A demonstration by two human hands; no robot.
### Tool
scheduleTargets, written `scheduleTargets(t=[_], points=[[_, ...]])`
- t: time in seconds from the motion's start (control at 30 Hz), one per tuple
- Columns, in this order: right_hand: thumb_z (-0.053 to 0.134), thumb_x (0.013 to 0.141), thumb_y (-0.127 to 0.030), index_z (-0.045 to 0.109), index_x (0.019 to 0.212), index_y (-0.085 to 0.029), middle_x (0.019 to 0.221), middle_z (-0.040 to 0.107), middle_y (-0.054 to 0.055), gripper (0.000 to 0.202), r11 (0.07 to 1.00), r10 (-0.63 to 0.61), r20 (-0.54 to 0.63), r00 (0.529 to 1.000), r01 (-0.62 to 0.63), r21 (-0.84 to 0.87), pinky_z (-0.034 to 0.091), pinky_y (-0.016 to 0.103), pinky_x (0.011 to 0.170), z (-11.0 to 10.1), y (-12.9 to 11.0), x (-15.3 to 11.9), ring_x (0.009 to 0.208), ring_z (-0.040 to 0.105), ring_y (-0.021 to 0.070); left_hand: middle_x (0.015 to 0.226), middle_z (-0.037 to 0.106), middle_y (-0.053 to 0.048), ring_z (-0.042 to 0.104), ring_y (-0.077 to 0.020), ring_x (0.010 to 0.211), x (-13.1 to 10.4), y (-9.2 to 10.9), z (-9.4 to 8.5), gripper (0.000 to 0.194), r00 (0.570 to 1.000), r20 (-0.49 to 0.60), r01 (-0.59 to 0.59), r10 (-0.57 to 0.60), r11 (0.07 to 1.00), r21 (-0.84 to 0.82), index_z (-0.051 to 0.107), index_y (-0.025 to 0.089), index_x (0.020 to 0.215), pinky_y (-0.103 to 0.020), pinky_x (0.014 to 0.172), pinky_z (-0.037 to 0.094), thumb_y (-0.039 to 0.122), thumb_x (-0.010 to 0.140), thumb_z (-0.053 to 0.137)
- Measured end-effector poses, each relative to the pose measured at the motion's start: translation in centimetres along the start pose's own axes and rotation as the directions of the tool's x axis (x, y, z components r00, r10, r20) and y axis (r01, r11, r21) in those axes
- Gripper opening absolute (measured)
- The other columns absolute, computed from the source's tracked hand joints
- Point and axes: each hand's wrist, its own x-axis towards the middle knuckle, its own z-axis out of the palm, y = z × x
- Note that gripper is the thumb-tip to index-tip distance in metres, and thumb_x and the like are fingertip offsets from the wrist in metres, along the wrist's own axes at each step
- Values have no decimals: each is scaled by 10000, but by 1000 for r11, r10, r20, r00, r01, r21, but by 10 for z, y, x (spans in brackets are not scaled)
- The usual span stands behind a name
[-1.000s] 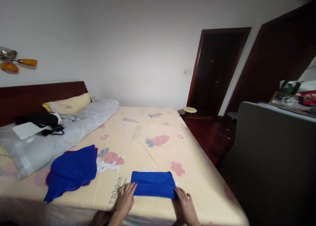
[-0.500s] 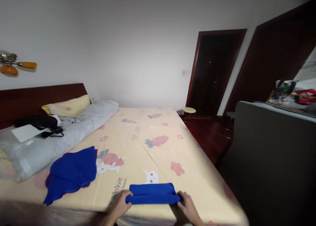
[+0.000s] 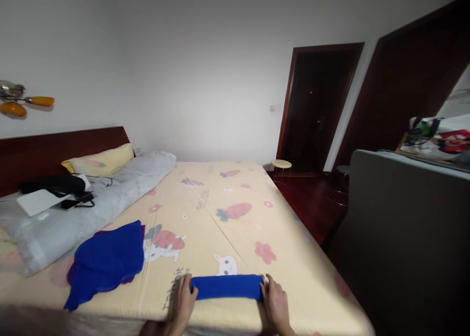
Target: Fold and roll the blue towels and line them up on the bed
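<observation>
A blue cloth is being held in a narrow fold at the near edge of the bed.

Head view: the folded blue cloth [image 3: 227, 287] is being kept as a slim band on the cartoon-print sheet of the bed [image 3: 235, 218], just below a printed rabbit. Its left end is being gripped by the left hand [image 3: 182, 304], fingers curled over the edge, while its right end is being pressed by the right hand [image 3: 274, 304], fingers closed against it. This piece is being judged as nearly folded down, with perhaps a last halving or smoothing left. A loose blue cloth [image 3: 106, 260], with a purple layer showing under it, is lying unfolded well to the left, near the grey bolster [image 3: 84, 208], and is being judged as work not yet done.
</observation>
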Motion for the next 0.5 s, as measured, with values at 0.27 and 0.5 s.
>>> scheduleTargets(t=[0.27, 0.5], points=[[276, 948, -422, 212, 1456, -348, 1503, 398, 40, 518, 906, -423, 196, 884, 413, 94, 370, 459, 1079, -8, -56, -14, 1362, 396, 230, 1580, 221, 23, 213, -188, 1446, -40, 59, 1, 774, 828, 100, -558, 551, 826, 71, 126, 281, 1490, -411, 1180, 259, 101, 779, 372], [330, 942, -403, 95, 1458, -374, 1529, 313, 22, 568, 840, -535, 267, 802, 537, 74, 369, 451, 1098, -2, -56, -20, 1385, 351, 227, 1581, 126, 29, 204, -200, 1448, -41, 52, 3, 748, 785, 252, -608, 566, 783, 132, -49, 302, 1475, -440, 1175, 258, 228, 868, 381]])
